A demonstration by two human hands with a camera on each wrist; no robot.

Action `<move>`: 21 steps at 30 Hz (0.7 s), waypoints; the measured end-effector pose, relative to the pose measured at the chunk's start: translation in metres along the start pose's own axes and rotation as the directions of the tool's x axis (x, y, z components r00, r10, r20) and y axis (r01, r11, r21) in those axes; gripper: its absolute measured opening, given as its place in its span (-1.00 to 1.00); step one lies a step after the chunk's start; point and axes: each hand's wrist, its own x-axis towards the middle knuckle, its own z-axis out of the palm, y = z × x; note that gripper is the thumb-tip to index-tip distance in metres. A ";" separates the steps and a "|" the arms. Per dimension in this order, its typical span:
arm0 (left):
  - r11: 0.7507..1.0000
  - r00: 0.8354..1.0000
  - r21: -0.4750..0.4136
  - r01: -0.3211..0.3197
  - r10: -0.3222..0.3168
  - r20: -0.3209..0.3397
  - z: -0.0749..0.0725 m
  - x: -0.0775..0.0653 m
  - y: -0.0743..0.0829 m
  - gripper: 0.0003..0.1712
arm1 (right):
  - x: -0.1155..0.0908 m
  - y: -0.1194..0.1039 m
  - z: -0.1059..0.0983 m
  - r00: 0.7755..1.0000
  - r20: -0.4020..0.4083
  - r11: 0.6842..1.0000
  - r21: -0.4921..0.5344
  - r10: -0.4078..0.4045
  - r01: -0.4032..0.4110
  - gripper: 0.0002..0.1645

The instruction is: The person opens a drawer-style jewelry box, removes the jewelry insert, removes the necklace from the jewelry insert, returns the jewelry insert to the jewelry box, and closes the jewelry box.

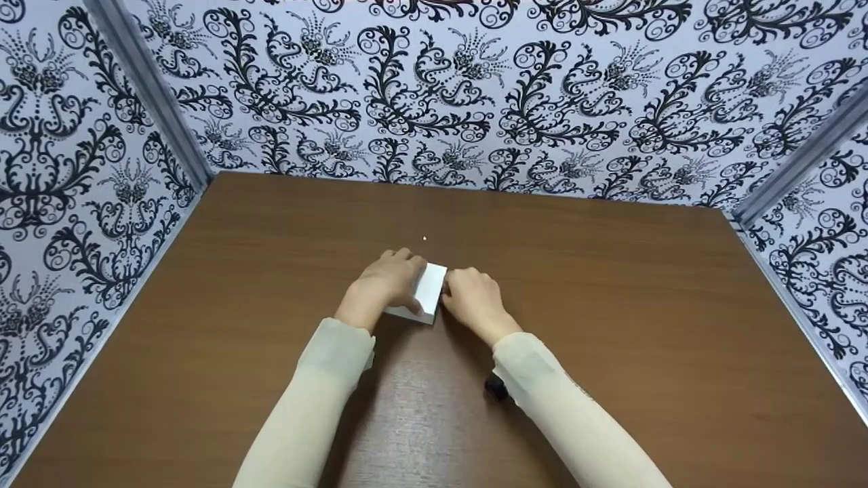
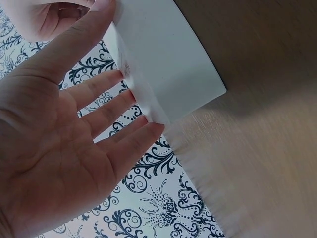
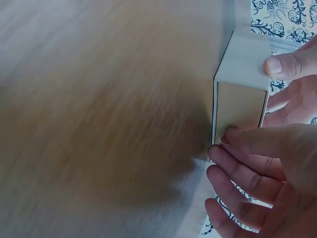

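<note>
While my left grip [image 1: 392, 276] spans and holds the white box [image 1: 428, 288], my right grip [image 1: 472, 295], nearly closed, pinches at its tan end panel [image 3: 240, 106]; opening it apparently remains.

Box [image 1: 432, 286] is white, table [image 1: 610, 305] brown, wallpaper [image 1: 441, 88] black-scrolled

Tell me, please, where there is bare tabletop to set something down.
Bare tabletop spreads between the left wall and left sleeve, and between the right sleeve and right wall. Behind the white box, up to the back wall, only a pale speck shows. Crowded: the box, with left grip and right grip at it, and black object by the right sleeve.
</note>
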 end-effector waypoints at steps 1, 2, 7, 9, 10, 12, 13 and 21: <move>1.000 1.000 -0.002 0.001 -0.001 -0.002 0.000 0.000 0.000 -0.11 | -0.001 0.000 0.001 1.000 -0.008 1.000 -0.004 -0.004 0.004 -0.64; 1.000 1.000 -0.005 0.004 -0.004 -0.003 0.001 0.000 0.000 -0.12 | -0.001 0.000 0.001 1.000 -0.017 1.000 -0.009 -0.008 0.008 -0.64; 1.000 1.000 -0.003 0.003 -0.003 -0.011 0.002 0.001 0.000 -0.12 | -0.004 -0.001 0.005 0.997 -0.061 0.997 -0.066 -0.038 0.034 -0.74; 1.000 1.000 0.003 -0.002 0.002 -0.013 0.002 0.001 0.000 -0.13 | -0.005 -0.001 0.005 0.996 -0.079 0.995 -0.089 -0.048 0.041 -0.78; 1.000 1.000 0.006 -0.003 0.004 -0.012 0.002 0.001 0.000 -0.13 | -0.005 -0.001 0.005 0.995 -0.085 0.995 -0.094 -0.049 0.041 -0.78; 1.000 1.000 0.009 -0.003 0.003 -0.010 0.002 0.002 0.000 -0.12 | -0.005 -0.001 0.005 0.995 -0.091 0.995 -0.096 -0.049 0.040 -0.79; 1.000 1.000 0.011 -0.003 0.003 -0.010 0.001 0.002 0.000 -0.12 | -0.005 -0.001 0.005 0.995 -0.092 0.995 -0.095 -0.049 0.040 -0.78; 1.000 1.000 0.024 -0.006 0.006 -0.004 0.001 0.003 0.000 -0.12 | -0.005 0.001 0.003 0.997 -0.068 0.997 -0.070 -0.038 0.033 -0.77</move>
